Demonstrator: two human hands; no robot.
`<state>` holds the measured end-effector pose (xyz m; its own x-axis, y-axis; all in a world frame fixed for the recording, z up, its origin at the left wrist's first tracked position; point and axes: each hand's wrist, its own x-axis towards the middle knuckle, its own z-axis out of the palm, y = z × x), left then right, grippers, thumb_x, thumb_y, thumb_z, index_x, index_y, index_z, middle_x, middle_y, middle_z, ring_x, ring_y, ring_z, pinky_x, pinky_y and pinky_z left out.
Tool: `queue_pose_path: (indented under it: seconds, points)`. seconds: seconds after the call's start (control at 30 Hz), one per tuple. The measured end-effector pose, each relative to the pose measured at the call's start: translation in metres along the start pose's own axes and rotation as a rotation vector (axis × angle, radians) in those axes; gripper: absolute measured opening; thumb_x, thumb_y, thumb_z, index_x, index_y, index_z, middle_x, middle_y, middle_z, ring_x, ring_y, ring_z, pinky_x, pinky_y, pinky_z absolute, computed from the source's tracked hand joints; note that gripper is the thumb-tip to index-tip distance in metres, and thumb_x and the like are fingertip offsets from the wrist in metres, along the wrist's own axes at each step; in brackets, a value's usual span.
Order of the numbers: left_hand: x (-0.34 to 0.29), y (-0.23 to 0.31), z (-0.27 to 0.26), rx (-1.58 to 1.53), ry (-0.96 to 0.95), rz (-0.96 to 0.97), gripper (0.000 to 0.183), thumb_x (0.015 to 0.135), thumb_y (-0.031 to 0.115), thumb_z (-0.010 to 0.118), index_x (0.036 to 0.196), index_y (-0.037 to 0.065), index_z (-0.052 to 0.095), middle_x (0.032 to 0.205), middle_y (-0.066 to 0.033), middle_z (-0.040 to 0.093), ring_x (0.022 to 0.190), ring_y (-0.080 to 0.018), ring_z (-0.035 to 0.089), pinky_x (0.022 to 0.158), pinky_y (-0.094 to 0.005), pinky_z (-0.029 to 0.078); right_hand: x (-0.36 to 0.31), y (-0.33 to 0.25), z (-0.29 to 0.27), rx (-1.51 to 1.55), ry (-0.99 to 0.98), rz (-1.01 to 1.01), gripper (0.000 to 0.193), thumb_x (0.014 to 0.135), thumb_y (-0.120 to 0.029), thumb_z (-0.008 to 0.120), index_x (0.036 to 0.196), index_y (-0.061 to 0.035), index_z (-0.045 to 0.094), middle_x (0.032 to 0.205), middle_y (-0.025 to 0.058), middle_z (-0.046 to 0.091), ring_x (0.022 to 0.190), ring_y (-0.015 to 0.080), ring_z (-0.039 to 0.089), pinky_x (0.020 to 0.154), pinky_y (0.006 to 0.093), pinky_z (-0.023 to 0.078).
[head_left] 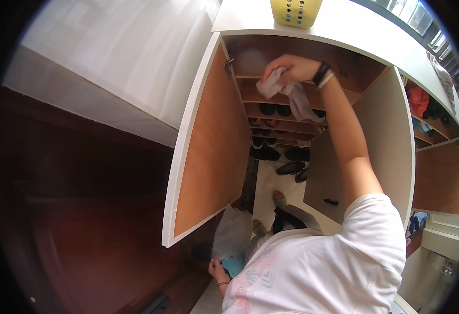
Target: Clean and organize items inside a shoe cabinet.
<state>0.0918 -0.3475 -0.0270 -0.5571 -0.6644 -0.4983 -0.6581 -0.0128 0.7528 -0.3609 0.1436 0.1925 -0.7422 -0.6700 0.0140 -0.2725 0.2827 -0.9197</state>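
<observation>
My right hand (287, 69) is raised into the open shoe cabinet (313, 49), its fingers closed around a crumpled whitish cloth (301, 102). One end of the cloth hangs down in front of the upper shelves. Low down beside my body, my left hand (218, 270) grips the edge of a pale grey, bag-like thing (230, 233). A teal patterned piece (233, 265) shows right by those fingers; whether it belongs to the bag I cannot tell. Several dark shoes (274, 109) stand on the shelves behind the cloth.
The cabinet's left door (208, 141) and right door (368, 141) stand wide on either side of me. A yellow perforated basket (295, 13) sits on the cabinet top. Dark shoes (290, 168) lie on the floor below. Another open compartment (431, 112) holds shoes at right.
</observation>
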Motion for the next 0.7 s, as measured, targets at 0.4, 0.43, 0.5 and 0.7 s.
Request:
queue_pose_path:
  seconds: [0.4,0.43,0.5,0.7]
  points:
    - [-0.002,-0.016,-0.007,0.054,0.049,-0.033,0.024,0.081,0.018,0.063,0.088,-0.004,0.062,0.084,-0.0058,0.062,0.076,-0.0145,0.053,0.070,-0.0298,0.044,-0.053,0.047,-0.041,0.717,1.132,-0.005,0.030,0.083,-0.007,0.059,0.111,0.0035,0.055,0.101,0.0105,0.062,0.092,0.0196,0.060,0.081,0.0326,0.049]
    - [-0.004,-0.018,-0.010,0.068,0.056,-0.044,0.024,0.081,0.018,0.062,0.089,-0.004,0.062,0.085,-0.0058,0.062,0.076,-0.0146,0.053,0.070,-0.0299,0.044,-0.047,0.053,-0.045,0.644,1.321,-0.097,0.030,0.083,-0.007,0.059,0.111,0.0041,0.055,0.100,0.0102,0.062,0.090,0.0206,0.060,0.079,0.0332,0.049]
    - [0.002,-0.020,-0.008,0.033,0.033,-0.032,0.024,0.082,0.019,0.062,0.090,-0.004,0.062,0.085,-0.0060,0.062,0.076,-0.0148,0.054,0.070,-0.0302,0.044,-0.028,0.060,-0.044,0.479,1.676,-0.283,0.032,0.083,-0.008,0.059,0.112,0.0053,0.053,0.097,0.0098,0.063,0.088,0.0227,0.061,0.077,0.0345,0.050]
    - [-0.003,-0.014,-0.006,0.061,0.045,-0.051,0.025,0.082,0.019,0.061,0.091,-0.004,0.062,0.086,-0.0063,0.063,0.078,-0.0153,0.054,0.071,-0.0307,0.044,0.006,0.092,0.016,-1.528,1.244,0.280,0.071,0.072,-0.051,0.065,0.122,-0.0042,0.050,0.116,0.0252,0.056,0.101,0.0402,0.057,0.085,0.0414,0.048]
